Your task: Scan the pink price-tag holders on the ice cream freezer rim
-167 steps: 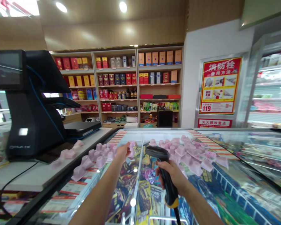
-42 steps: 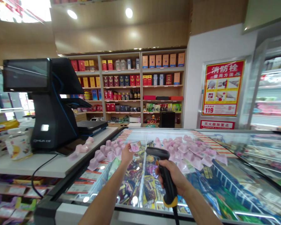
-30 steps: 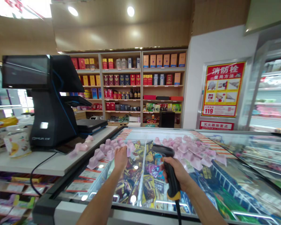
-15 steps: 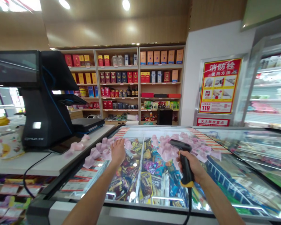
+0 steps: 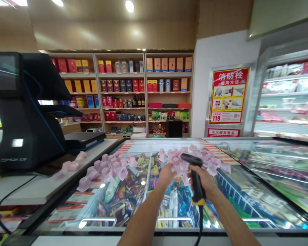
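Observation:
In my right hand (image 5: 204, 181) is a black barcode scanner (image 5: 198, 186) with a yellow-orange base, held upright with its head to the left and its cord hanging down. My left hand (image 5: 167, 175) reaches over the glass to the near left edge of the right-hand pile of pale pink translucent cup-shaped pieces (image 5: 178, 160). Its fingertips are mostly hidden, so whether they grip a piece cannot be seen. A second pile of the same pink pieces (image 5: 106, 167) spreads over the glass to the left. More pink pieces (image 5: 72, 165) lie on the white counter.
Beneath the piles is a glass-topped chest freezer (image 5: 169, 234) full of packaged goods. A black point-of-sale terminal (image 5: 32, 119) and a scale (image 5: 86, 138) stand on the white counter (image 5: 17, 189) at left. Shelves of boxes (image 5: 122, 89) and a red fire-hydrant notice (image 5: 228, 95) are behind.
My left hand has moved right, from the left pile to the edge of the right pile. The view has turned slightly right; the scanner stays in my right hand.

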Motion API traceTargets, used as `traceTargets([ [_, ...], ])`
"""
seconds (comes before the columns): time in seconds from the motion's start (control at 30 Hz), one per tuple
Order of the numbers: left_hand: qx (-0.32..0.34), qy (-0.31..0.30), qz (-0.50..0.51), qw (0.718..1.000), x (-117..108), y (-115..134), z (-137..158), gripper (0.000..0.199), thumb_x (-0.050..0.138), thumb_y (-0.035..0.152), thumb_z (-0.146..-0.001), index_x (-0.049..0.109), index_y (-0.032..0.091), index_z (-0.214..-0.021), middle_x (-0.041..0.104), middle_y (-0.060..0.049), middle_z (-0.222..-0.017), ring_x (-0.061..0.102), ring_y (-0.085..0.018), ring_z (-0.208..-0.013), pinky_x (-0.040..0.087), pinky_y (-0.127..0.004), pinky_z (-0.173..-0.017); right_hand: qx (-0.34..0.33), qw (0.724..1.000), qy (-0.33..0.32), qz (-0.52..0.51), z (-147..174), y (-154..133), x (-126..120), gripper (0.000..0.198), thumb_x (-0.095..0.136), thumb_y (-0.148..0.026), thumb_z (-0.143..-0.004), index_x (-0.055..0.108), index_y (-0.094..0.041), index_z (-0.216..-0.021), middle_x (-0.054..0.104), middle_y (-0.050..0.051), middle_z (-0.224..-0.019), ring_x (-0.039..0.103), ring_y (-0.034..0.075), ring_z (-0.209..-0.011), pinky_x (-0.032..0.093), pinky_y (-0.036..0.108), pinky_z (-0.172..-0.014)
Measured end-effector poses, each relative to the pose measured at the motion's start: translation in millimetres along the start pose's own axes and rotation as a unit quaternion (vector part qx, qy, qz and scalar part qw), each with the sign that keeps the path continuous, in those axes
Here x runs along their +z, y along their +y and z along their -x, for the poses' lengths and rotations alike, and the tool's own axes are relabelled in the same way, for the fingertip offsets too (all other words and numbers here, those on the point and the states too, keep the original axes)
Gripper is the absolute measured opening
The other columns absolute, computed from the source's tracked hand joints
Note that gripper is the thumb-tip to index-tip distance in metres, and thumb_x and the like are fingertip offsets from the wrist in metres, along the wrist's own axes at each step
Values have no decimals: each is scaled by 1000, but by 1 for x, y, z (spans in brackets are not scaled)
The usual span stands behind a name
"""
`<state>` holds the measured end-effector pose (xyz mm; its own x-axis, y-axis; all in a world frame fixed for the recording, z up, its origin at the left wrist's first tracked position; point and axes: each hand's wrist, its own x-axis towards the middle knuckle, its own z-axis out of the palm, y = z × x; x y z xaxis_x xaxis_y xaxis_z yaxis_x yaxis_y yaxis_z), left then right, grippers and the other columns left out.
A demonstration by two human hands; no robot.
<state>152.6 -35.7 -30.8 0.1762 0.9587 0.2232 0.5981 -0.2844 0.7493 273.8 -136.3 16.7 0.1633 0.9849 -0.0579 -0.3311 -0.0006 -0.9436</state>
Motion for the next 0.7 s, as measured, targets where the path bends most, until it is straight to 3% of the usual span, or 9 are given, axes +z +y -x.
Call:
traceTargets([
  [0.17, -100, 0, 144, 985, -23, -9, -10, 29, 46, 31, -79, 50, 15, -103, 53, -6, -104, 53, -17, -89, 45, -37, -75, -19, 999, -21, 32, 1, 3, 14, 22, 52, -36, -66, 50, -14, -62, 50, -2, -38, 44, 8, -30, 36, 20, -29],
  [0.43, -206, 65, 384, 898, -109, -40, -16, 31, 45, 31, -80, 48, 15, -106, 53, -6, -104, 54, -16, -86, 46, -35, -72, 3, 991, -117, 66, 27, 18, 63, 25, 50, -36, -67, 49, -14, -55, 48, -2, -35, 41, 8, -27, 35, 19, -29],
  [0.57, -225, 87, 443, 863, -126, -55, -10, 29, 45, 31, -80, 49, 15, -104, 54, -6, -101, 55, -14, -83, 47, -33, -70, 6, 985, -159, 63, 38, 25, 79, 25, 49, -36, -66, 49, -13, -56, 51, -2, -40, 41, 7, -28, 35, 20, -28],
  [0.7, -233, 95, 458, 853, -131, -66, -5, 29, 45, 31, -80, 49, 15, -103, 54, -6, -100, 55, -14, -82, 47, -33, -69, 24, 982, -167, 79, 43, 26, 85, 23, 49, -35, -66, 48, -14, -57, 49, -3, -38, 40, 7, -27, 34, 20, -28],
])
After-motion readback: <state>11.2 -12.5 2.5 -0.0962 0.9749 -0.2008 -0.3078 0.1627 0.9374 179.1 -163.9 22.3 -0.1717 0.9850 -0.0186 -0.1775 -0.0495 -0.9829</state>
